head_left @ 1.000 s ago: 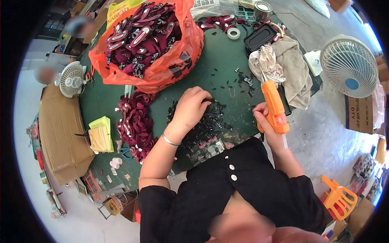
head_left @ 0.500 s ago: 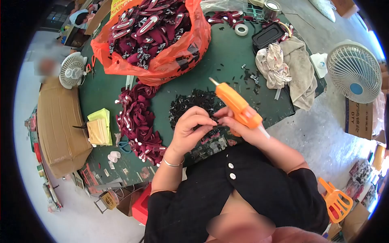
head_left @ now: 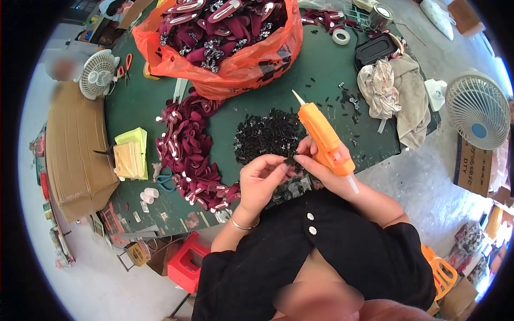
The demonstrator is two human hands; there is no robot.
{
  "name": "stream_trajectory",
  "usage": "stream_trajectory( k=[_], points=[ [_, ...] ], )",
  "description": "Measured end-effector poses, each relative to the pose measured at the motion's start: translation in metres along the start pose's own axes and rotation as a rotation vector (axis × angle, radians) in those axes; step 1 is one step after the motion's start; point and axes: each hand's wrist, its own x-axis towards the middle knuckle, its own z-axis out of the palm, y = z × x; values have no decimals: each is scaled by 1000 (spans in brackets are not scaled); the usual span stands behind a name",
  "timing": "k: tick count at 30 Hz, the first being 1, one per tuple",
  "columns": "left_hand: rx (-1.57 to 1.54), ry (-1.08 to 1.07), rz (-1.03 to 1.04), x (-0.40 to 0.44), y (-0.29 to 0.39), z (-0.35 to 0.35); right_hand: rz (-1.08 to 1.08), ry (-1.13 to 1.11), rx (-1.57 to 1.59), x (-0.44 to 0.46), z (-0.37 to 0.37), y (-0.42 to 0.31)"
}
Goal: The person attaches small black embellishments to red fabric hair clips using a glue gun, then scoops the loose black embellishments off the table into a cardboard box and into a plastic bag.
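Note:
In front of my body, the fingertips of both hands meet at a small black piece (head_left: 291, 161). My left hand (head_left: 261, 181) pinches it between thumb and fingers. An orange glue gun (head_left: 327, 138) rests in my right hand (head_left: 325, 170), its pale nozzle pointing up and away. The right thumb and forefinger also touch the small piece. Just beyond my fingers lies a heap of small black pieces (head_left: 265, 136). To the left, dark red hair clips (head_left: 184, 144) with silvery metal parts lie in a long pile.
At the back stands a red plastic bag (head_left: 241, 77) full of dark red clips. Cloths (head_left: 380, 91), a black tray (head_left: 375, 49) and a tape roll (head_left: 341, 36) are on the right. Fans (head_left: 478, 109) flank the green table (head_left: 214, 115). Yellow paper (head_left: 139, 152) lies left.
The view has shifted, so the table things appear farther right. My left fingers have straightened somewhat around the small black piece. The glue gun stays in my right hand.

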Motion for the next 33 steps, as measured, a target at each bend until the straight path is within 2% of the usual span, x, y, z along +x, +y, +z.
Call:
stream_trajectory(
  k=[4,6,8,9,11,12,13,16,18,20,21,23,26,28,30,32,33],
  points=[
    [-79,42,-62,1,4,-3,12,-7,-74,1,1,4],
    [-101,-69,-9,1,5,-1,22,-15,-50,1,3,8],
    [-91,-102,-50,-1,9,-3,-43,19,-65,0,5,14],
    [-81,-124,-72,0,10,-4,-3,34,-94,0,7,8],
    [-38,-72,-90,2,7,-4,29,36,-115,1,10,-1],
    [16,-61,-135,5,5,-8,-49,41,-285,1,9,3],
    [9,-45,-104,7,5,-7,-102,-3,-408,1,4,3],
    [108,98,-15,7,14,-9,-190,25,-444,2,-2,0],
    [169,136,66,5,17,-12,-167,-25,-577,3,-8,-5],
    [281,74,102,2,21,-11,-173,-52,-629,1,-7,0],
    [351,48,125,2,20,-7,-173,-52,-629,2,-4,-1],
    [416,-11,177,2,18,-2,-66,-56,-297,3,1,-8],
    [423,-29,153,3,20,5,-9,-62,-289,2,-3,-10],
    [438,105,194,5,24,10,-4,-74,-282,2,-5,-14],
    [448,60,204,5,25,5,46,-83,-261,1,-8,-17],
    [185,18,25,4,28,5,-36,-31,-302,-1,-11,-11],
    [143,43,30,5,26,2,-25,-28,-312,-2,-12,-16]
  ],
)
